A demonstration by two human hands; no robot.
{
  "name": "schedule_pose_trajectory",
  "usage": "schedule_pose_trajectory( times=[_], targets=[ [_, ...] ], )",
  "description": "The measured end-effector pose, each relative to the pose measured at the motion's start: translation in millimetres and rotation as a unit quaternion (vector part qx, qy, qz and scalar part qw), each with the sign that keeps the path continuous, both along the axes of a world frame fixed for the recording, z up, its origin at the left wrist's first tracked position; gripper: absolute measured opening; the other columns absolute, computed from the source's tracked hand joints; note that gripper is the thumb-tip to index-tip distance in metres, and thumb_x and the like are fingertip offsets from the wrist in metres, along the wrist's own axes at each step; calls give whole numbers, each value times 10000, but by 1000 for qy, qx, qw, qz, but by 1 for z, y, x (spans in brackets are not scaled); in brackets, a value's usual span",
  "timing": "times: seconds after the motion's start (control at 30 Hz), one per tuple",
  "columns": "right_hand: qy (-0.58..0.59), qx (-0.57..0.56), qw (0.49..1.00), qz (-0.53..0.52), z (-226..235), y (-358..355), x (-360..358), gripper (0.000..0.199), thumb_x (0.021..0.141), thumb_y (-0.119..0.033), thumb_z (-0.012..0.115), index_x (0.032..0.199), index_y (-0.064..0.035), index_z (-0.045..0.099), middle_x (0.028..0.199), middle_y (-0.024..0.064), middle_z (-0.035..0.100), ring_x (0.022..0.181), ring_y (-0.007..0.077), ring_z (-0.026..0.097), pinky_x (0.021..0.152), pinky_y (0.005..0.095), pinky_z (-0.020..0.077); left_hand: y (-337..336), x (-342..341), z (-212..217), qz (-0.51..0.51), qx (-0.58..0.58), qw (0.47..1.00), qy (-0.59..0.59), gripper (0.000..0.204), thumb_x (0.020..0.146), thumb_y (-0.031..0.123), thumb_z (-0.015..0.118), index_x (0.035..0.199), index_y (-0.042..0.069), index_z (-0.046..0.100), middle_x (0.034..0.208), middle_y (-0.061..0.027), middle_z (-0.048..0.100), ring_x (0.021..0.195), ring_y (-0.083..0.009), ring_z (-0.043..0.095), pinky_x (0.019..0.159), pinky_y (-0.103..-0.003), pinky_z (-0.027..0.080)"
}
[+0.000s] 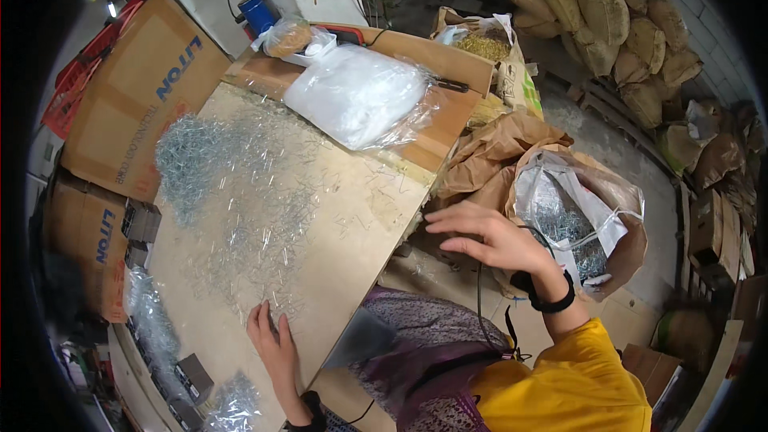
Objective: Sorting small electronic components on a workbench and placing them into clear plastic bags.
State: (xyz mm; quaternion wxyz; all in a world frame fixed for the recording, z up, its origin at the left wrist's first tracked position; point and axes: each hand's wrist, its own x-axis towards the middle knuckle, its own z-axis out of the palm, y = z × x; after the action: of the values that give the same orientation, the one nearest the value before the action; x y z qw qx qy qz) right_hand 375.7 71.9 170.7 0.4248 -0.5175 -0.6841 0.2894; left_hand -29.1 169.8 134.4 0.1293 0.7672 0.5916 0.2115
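My left hand [273,346] rests on the light wooden tabletop [360,224], fingers slightly apart, at the near edge of a loose scatter of thin, shiny metal pins [268,224]. Nothing shows in its grasp. A dense heap of the same silvery pins [190,164] lies farther off to the left. My right hand [488,236] hovers just past the table's right edge, its fingers stretched out and holding nothing visible. Beside it stands an open brown paper sack [628,244] with a white liner and more metal pins [564,228] inside.
Clear plastic bags [360,96] lie on cardboard at the table's far end, near a blue cup [258,12]. Cardboard boxes [144,104] wall the left side. Clear bundles [234,406] sit at the near left. Stacked sacks [600,8] stand at the far right.
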Motion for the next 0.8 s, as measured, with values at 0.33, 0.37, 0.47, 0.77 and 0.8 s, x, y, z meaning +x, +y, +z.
schedule_pose_trajectory(
  times=[0.33,0.37,0.47,0.77,0.8],
  targets=[
    [50,-74,993,-71,-50,-8,7,264,877,-148,609,1101,-10,625,1153,139,616,1080,310,563,927,372,436,-15,5,-20,64,30,988,-139,316,947,59,459,1247,-27,513,1288,-216,493,1258,-351,419,1033,-402,350],
    [31,-76,994,-74,-52,-7,8,257,876,-147,610,1091,-9,627,1145,137,619,1067,311,567,917,371,440,-14,6,-21,69,31,988,-138,316,947,59,459,1247,-27,513,1288,-216,493,1258,-351,419,1033,-402,350],
    [30,-69,995,-71,-52,1,-1,243,870,-140,614,1072,-6,634,1136,130,624,1049,309,571,904,365,446,-17,-4,-25,85,136,985,59,307,936,69,495,1228,-22,526,1278,-210,502,1225,-355,441,1021,-414,353],
    [12,-8,1000,-2,-24,42,-46,169,818,-19,622,982,8,654,976,159,653,912,314,594,823,349,466,-20,2,-28,158,167,973,-15,240,850,78,618,1082,17,607,1108,-159,590,1066,-329,522,954,-404,383],
    [7,-13,1000,26,-15,49,-57,168,815,-23,625,977,7,653,986,158,652,921,315,591,831,354,462,-21,-1,-27,157,169,973,-15,268,824,66,637,1084,10,607,1146,-170,582,1097,-341,519,966,-408,383]
  ],
)
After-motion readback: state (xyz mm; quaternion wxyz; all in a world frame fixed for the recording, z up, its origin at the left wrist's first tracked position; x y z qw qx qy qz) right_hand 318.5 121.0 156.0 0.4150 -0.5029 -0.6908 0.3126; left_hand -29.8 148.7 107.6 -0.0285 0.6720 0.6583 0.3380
